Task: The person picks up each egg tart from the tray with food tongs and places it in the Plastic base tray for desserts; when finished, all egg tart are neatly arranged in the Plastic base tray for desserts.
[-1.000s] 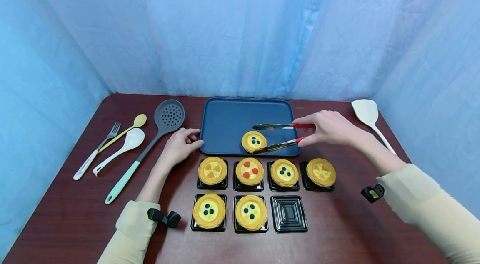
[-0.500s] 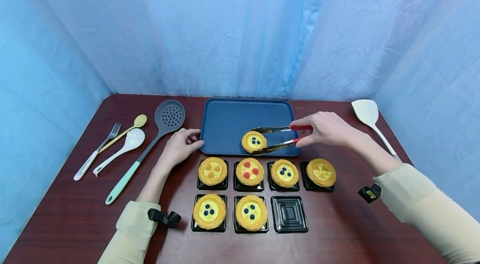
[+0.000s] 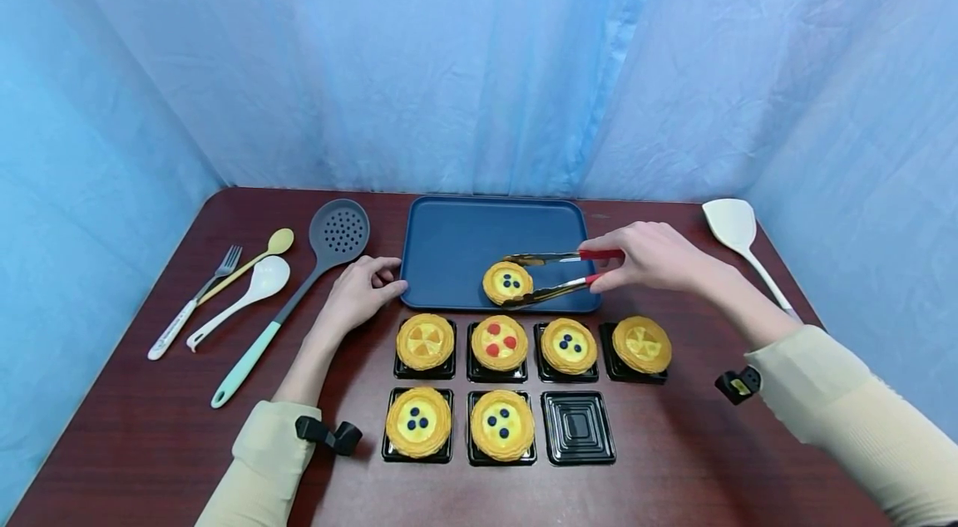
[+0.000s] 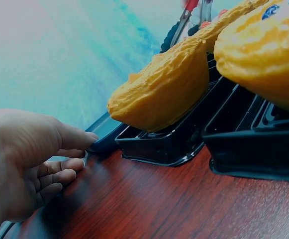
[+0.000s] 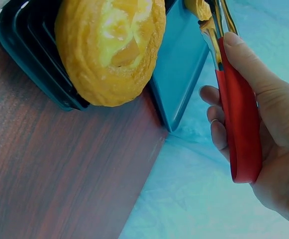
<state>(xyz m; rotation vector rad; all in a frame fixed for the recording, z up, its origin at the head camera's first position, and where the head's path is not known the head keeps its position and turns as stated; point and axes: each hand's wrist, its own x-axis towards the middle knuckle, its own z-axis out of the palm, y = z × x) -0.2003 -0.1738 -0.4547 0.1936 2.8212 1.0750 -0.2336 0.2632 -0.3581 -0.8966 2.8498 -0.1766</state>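
Note:
My right hand (image 3: 649, 256) grips red-handled metal tongs (image 3: 557, 273), whose tips close around a blueberry egg tart (image 3: 507, 283) sitting on the front part of the dark blue tray (image 3: 449, 236). In the right wrist view the tongs' red handle (image 5: 238, 124) lies between thumb and fingers. My left hand (image 3: 361, 291) rests on the table with its fingers curled, thumb against the tray's front left corner (image 4: 100, 137). In front of the tray, several tarts sit in black plastic cups; one black cup (image 3: 577, 427) at the front right has no tart in it.
At the left lie a fork (image 3: 193, 302), a yellow spoon (image 3: 250, 258), a white spoon (image 3: 241, 300) and a grey slotted skimmer (image 3: 299, 290). A white spatula (image 3: 741, 240) lies at the right. Blue curtains enclose the brown table (image 3: 150, 427).
The tongs' arms have closed from wide apart onto the blueberry tart on the tray. The right hand shifted slightly left. The left hand stayed still.

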